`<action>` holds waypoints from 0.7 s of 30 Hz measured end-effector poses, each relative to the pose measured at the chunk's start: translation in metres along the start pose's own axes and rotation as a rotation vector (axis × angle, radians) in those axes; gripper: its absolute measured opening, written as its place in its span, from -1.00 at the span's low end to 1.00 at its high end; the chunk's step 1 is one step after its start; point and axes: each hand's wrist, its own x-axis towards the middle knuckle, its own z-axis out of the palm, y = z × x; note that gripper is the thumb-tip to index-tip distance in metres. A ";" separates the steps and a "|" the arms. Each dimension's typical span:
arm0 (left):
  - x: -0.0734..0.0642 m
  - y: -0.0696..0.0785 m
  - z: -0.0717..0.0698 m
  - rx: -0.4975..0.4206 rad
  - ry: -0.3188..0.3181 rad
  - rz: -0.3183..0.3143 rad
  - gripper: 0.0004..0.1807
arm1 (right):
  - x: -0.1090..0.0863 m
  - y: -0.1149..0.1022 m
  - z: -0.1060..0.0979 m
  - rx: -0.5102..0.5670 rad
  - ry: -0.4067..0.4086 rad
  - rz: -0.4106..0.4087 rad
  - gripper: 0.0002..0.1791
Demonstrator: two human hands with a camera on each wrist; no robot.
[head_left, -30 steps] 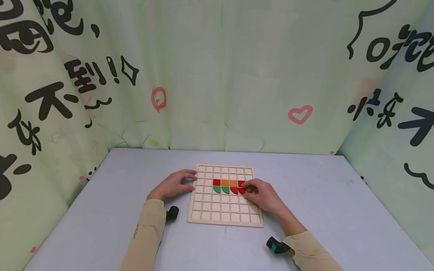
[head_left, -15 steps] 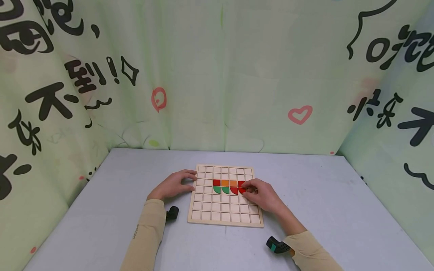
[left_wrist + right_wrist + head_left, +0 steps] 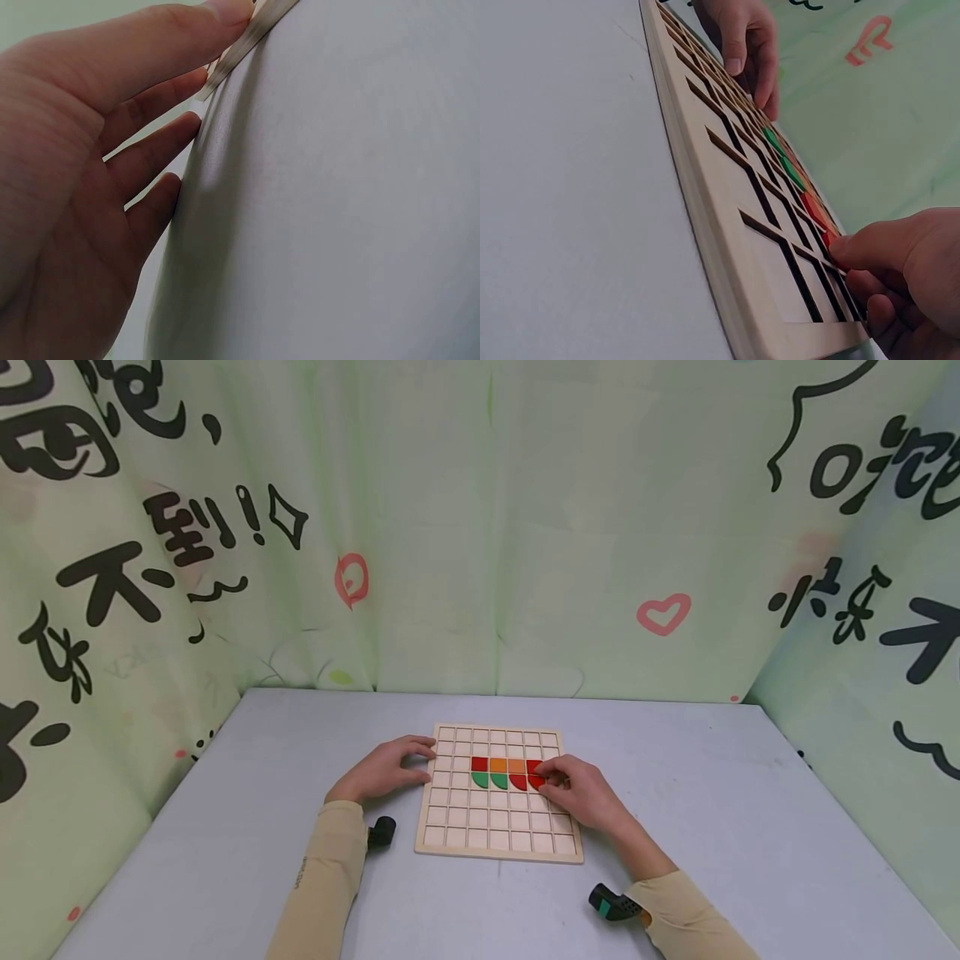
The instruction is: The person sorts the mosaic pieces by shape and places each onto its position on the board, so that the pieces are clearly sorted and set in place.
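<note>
A wooden grid board point(image 3: 498, 857) lies flat on the table. Across its middle, one row holds a red square point(image 3: 479, 764), two orange squares point(image 3: 497, 765) and another red square, partly covered by fingers. Below them sit two green quarter-circle pieces point(image 3: 480, 781) and two red ones. My right hand point(image 3: 581, 789) pinches the rightmost red quarter-circle piece point(image 3: 535, 782) between thumb and fingers; in the right wrist view the thumb point(image 3: 855, 247) touches its red edge. At the board's left edge my left hand point(image 3: 382, 768) rests with fingers extended, touching the rim.
The white table point(image 3: 285, 735) extends around the board. Green curtains point(image 3: 435, 527) with dark lettering and pink shapes enclose its back and sides. A black wrist camera point(image 3: 382, 832) sits at the left wrist, another point(image 3: 613, 904) at the right.
Both hands and the board keep their places. The right thumb shifts very slightly at the red quarter-circle piece.
</note>
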 end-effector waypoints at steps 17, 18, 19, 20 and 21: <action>0.000 0.002 -0.001 0.003 -0.001 -0.011 -0.64 | -0.001 -0.001 0.000 0.005 0.005 -0.013 -0.77; 0.000 0.002 -0.001 0.004 -0.002 -0.012 -0.64 | -0.001 -0.001 0.000 0.005 0.005 -0.012 -0.77; 0.000 0.002 -0.001 0.004 -0.002 -0.011 -0.64 | -0.001 -0.001 0.000 0.005 0.005 -0.010 -0.77; 0.000 0.001 0.000 0.004 -0.001 -0.012 -0.64 | -0.001 -0.001 0.000 0.003 0.005 -0.009 -0.77; 0.000 0.001 0.000 0.003 -0.001 -0.011 -0.64 | -0.001 -0.001 -0.001 0.003 0.006 -0.007 -0.77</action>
